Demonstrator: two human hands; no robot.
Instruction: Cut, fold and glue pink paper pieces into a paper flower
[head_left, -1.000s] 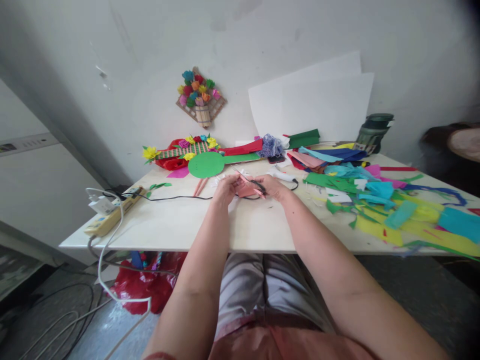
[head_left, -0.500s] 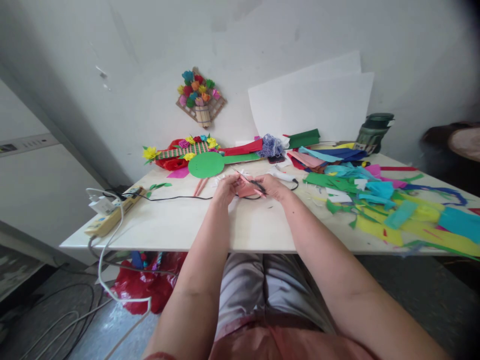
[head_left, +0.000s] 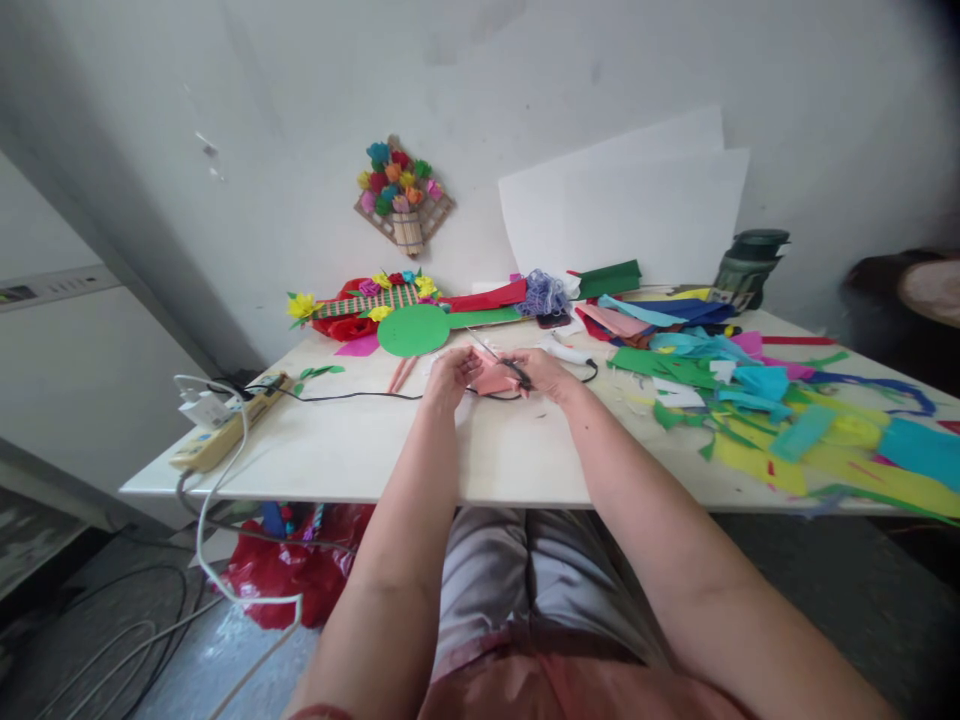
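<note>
My right hand [head_left: 541, 372] is closed around the dark handles of a pair of scissors [head_left: 517, 374], whose blades point left and away from me. In my left hand [head_left: 452, 374] the fingers pinch the edge of a piece of salmon-pink paper [head_left: 493, 378]. The paper lies between my hands, partly behind the scissors. Just left of my left hand, thin pink paper strips [head_left: 403, 374] rest on the white table [head_left: 337, 450]. Beyond them is a green paper disc [head_left: 412, 331] with a long green strip.
Coloured paper scraps [head_left: 795, 420] cover the table's right side. A glue gun [head_left: 564, 350] with a black cord lies behind my right hand. A power strip [head_left: 225, 430] sits at the left edge. A green bottle [head_left: 750, 270] stands at the back right, near purple yarn [head_left: 543, 293].
The scissor blades stand farther apart from the pink paper's edge, and my left fingers have shifted slightly left. The whole view has moved very little.
</note>
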